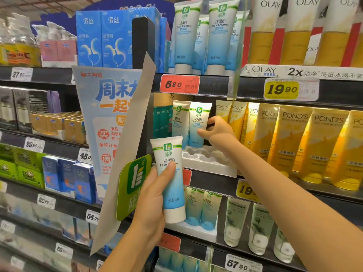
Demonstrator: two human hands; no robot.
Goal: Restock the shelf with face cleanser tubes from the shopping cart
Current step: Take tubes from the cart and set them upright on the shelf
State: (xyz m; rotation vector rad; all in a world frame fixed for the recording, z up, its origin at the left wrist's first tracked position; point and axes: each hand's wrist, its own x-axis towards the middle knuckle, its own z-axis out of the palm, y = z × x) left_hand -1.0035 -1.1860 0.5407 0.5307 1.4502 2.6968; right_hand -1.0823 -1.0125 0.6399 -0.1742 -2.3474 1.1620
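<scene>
Two tubes stand at the back of the tray on the shelf. The right hand pinches the right tube at its side. The left hand grips a spare tube mid-body, cap down, before the shelf edge. It is likely light, soft-walled and slick, so grip low near the stiff cap. The front sockets look free. The Pond's row crowds the right and a sign the left.
</scene>
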